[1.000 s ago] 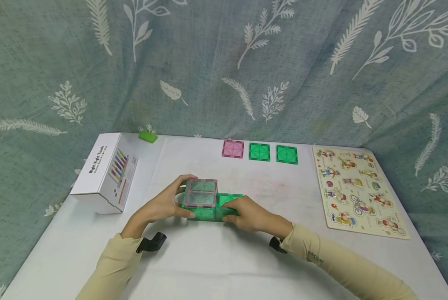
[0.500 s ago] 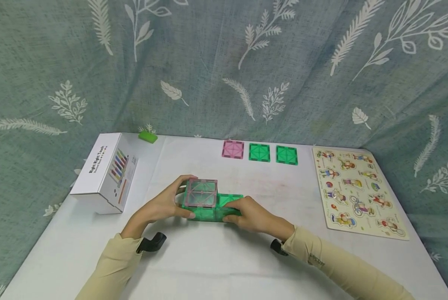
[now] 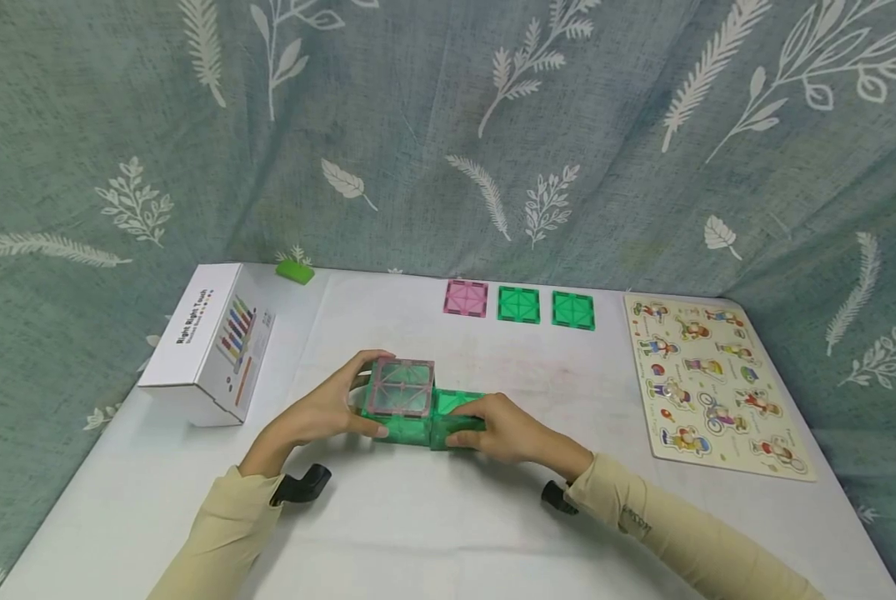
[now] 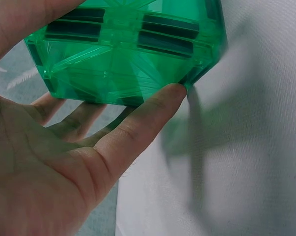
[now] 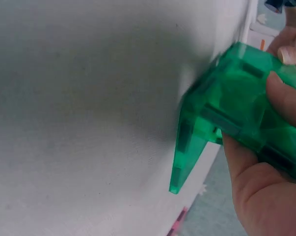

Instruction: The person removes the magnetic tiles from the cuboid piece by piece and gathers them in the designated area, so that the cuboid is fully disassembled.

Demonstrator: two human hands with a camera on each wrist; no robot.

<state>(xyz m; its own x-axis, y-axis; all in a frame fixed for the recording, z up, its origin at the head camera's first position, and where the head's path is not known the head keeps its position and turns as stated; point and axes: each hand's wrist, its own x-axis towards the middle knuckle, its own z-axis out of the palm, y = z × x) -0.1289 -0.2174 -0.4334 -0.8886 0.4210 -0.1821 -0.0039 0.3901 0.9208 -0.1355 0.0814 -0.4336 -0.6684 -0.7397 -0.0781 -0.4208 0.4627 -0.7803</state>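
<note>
A green magnetic-tile cube [image 3: 405, 430] topped by a see-through pink tile [image 3: 402, 387] sits on the table. My left hand [image 3: 326, 408] grips its left side, thumb at the near face and fingers behind. In the left wrist view, that hand [image 4: 64, 167] has its thumb along the green tiles' lower edge. Against the cube's right side are more joined green magnetic tiles [image 3: 457, 403]. My right hand [image 3: 502, 428] pinches them. In the right wrist view, the right hand [image 5: 265, 196] holds the green tiles [image 5: 241, 93] between thumb and fingers, and one tile juts out at an angle.
At the back lie a flat pink tile [image 3: 466, 298] and two flat green tiles [image 3: 518, 305]. A picture puzzle board [image 3: 718, 387] lies at the right. To the left stands a white box [image 3: 207, 342], with a small green block [image 3: 294, 271] behind it.
My right hand has shifted slightly toward me and to the right with its green tiles, whose near face now sits a little forward of the cube's. The left hand is almost still.
</note>
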